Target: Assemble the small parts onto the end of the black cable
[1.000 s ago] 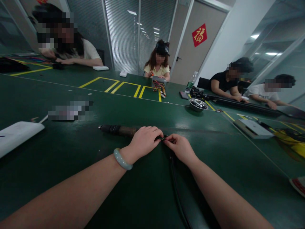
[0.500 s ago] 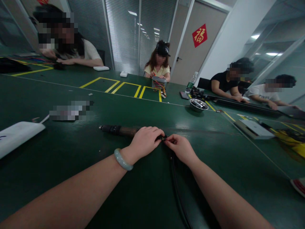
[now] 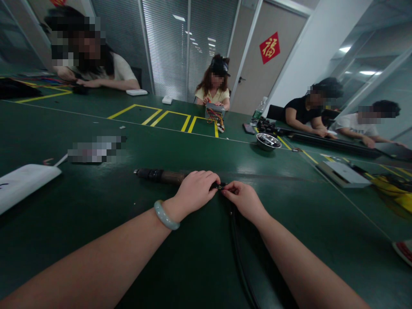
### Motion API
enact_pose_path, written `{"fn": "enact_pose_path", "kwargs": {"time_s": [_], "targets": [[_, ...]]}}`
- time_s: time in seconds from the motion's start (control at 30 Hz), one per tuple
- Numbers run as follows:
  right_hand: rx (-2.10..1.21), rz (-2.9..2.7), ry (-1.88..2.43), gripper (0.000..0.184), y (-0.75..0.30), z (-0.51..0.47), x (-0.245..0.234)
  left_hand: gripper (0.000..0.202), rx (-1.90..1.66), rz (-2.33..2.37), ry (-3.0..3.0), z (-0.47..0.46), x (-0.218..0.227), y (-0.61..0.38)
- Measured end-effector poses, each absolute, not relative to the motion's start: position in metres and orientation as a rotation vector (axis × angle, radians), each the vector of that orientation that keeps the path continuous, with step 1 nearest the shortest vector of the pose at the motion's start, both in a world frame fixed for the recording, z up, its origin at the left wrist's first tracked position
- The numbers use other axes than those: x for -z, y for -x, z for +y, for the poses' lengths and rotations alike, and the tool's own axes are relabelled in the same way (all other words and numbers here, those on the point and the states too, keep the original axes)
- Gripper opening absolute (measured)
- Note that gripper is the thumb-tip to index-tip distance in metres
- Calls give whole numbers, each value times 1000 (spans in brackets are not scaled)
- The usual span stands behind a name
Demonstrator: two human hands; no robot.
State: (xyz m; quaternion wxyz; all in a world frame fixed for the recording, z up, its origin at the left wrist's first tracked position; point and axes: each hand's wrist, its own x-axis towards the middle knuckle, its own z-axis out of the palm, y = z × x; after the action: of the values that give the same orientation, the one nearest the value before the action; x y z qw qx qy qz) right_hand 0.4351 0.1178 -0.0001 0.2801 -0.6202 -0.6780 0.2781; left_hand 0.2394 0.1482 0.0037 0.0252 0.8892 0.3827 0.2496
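A dark rod-shaped tool (image 3: 160,175) lies on the green table (image 3: 193,240), its tip pointing left. My left hand (image 3: 197,190), with a pale bangle at the wrist, is closed over the tool's right end. My right hand (image 3: 243,198) pinches a small dark part (image 3: 220,186) right where the two hands meet. A black cable (image 3: 238,257) runs from that spot toward me, between my forearms. What the fingertips grip is too small to name.
A white flat device (image 3: 22,182) lies at the left edge. A metal bowl (image 3: 268,141) sits at the far right centre, a grey flat box (image 3: 344,174) beyond it. Several other people work along the far and right sides. Yellow tape lines (image 3: 167,116) mark the table.
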Motion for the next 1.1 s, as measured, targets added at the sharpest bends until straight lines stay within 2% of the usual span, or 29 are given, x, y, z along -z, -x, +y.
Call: {"fn": "enact_pose_path", "kwargs": {"time_s": [0.73,0.97,1.1], "targets": [[-763,-1807,1664,13,-436,118,1,17,-790,1195,-2747,148,-2,-240],[-761,-1813,1667,14,-436,118,-1,11,-766,1168,-2768,149,0,-240],[-772,-1813,1679,14,-434,117,-3,17,-765,1174,-2764,147,-4,-239]]}}
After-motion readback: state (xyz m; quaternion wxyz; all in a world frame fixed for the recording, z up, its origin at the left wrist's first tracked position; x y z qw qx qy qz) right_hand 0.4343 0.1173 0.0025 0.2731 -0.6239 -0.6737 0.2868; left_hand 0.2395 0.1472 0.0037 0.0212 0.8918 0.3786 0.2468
